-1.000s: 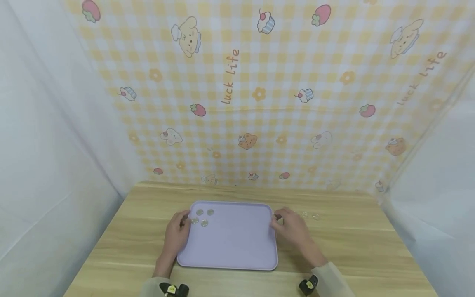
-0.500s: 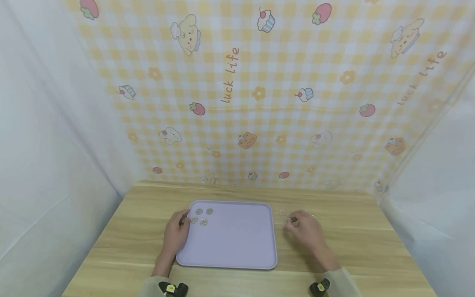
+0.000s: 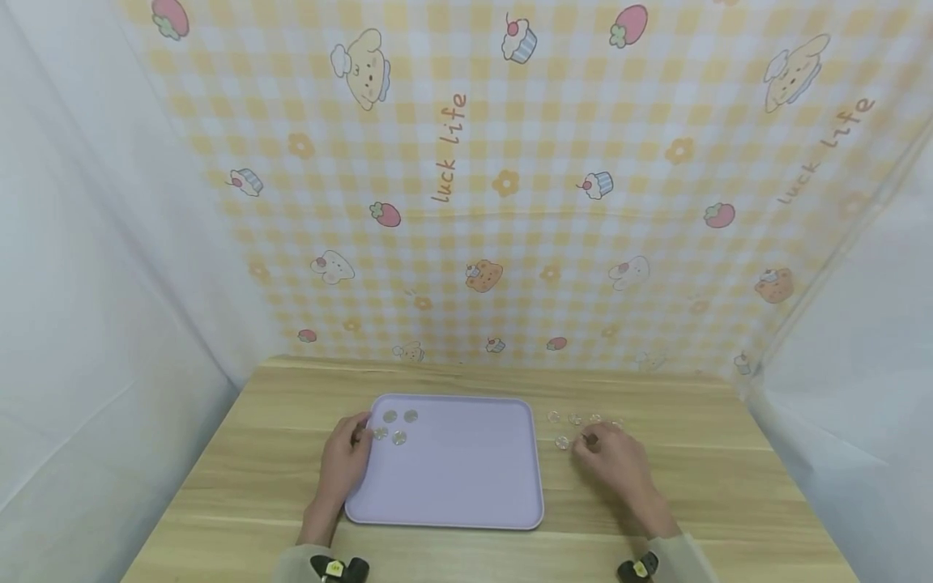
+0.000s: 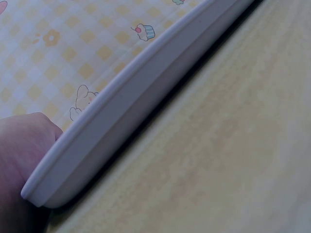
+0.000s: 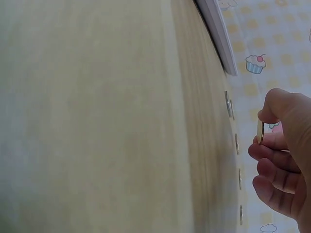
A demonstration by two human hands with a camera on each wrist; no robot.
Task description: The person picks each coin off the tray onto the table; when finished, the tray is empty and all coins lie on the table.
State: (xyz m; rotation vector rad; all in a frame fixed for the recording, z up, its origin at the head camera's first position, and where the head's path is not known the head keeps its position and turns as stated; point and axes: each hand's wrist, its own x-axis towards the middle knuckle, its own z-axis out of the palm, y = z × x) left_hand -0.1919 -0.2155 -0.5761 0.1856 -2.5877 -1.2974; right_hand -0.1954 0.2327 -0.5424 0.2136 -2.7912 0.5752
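My left hand [image 3: 344, 453] holds the left rim of a shallow lilac tray [image 3: 466, 482], its thumb side at the edge; in the left wrist view only part of that hand [image 4: 26, 145] shows beside the tray wall [image 4: 116, 107]. Several round coins [image 3: 411, 416] lie flat in the tray's far left corner. Right of the tray, my right hand [image 3: 615, 463] is over the table. The right wrist view shows it pinching one thin coin [image 5: 260, 132] on edge between thumb and index finger, other fingers loosely curled.
More coins [image 3: 561, 443] lie in rows on the wooden table [image 3: 692, 494], right of the tray and partly behind my right hand. A checked yellow cloth [image 3: 510, 235] hangs at the table's back, and white sheets [image 3: 95, 324] stand at both sides.
My right hand has moved from the tray's right edge rightward to the coins on the table, uncovering several of them. My left hand and the tray have stayed put.
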